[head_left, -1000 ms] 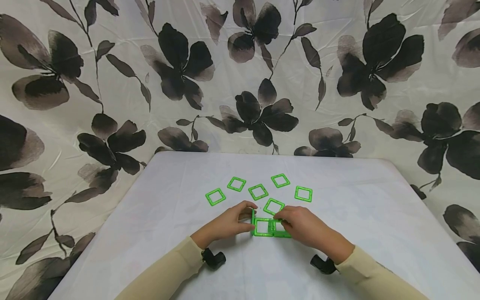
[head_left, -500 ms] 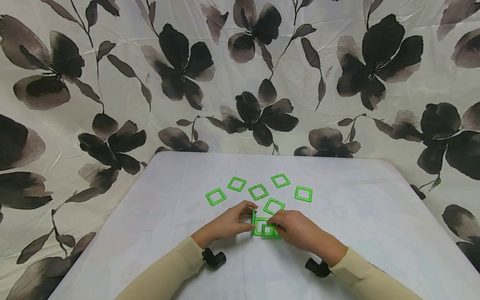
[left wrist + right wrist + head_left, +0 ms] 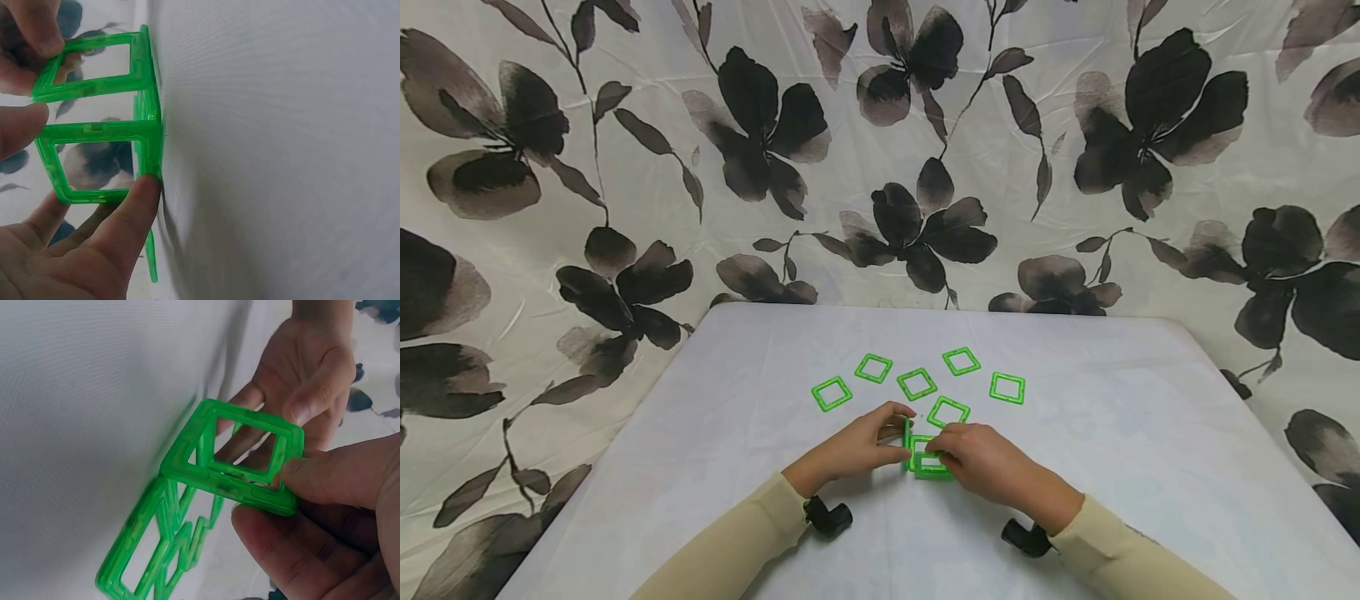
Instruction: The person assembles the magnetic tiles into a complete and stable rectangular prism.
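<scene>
In the head view my left hand holds a green square-frame magnetic tile on edge, its thumb at the lower corner in the left wrist view, where that upright tile rises from a flat one. My right hand pinches another green tile, tilted up at the near side of the flat tile. Seen from the right wrist, the pinched tile has its lower edge near the cloth, with a flat tile beside it. Whether its edge touches the flat tiles, I cannot tell.
Several loose green tiles lie beyond the hands on the white-covered table, among them a right one, a left one and one close to my right hand. A floral cloth hangs behind the table.
My right hand has moved left with its tile, bringing it in front of the flat tile and nearer the left hand. The left hand and its upright tile have stayed in place.
</scene>
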`<state>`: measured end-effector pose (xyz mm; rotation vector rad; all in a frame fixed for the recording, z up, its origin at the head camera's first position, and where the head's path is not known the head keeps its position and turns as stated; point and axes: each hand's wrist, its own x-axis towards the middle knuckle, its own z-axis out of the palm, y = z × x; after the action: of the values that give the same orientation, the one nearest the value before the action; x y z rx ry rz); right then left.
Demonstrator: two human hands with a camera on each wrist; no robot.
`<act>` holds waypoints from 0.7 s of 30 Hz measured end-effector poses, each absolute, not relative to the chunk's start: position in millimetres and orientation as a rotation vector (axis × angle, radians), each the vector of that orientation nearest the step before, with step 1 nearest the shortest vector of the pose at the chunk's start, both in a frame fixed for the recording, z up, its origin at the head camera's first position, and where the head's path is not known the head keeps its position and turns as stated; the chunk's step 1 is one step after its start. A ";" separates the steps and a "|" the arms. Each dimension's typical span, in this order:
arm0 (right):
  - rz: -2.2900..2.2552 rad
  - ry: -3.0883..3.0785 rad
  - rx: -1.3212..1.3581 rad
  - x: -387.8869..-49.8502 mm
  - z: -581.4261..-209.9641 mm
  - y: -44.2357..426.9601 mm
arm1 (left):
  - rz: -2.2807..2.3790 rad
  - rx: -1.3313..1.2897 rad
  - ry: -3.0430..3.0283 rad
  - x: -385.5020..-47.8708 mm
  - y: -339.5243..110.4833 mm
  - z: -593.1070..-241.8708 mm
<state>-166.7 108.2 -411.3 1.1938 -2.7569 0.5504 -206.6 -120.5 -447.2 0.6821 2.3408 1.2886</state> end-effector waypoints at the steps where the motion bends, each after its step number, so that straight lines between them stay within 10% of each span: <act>1: 0.547 -2.751 1.198 -166.7 -411.7 107.5 | 1.291 0.680 2.340 -206.5 -120.5 -447.4; 21: 0.523 -2.751 1.179 -169.7 -415.8 99.0 | 1.333 0.708 2.282 -208.6 -124.2 -451.4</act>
<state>-169.7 99.0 -415.8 1.1786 -2.7509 0.5227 -208.6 -124.2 -451.4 0.7080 2.2821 1.3329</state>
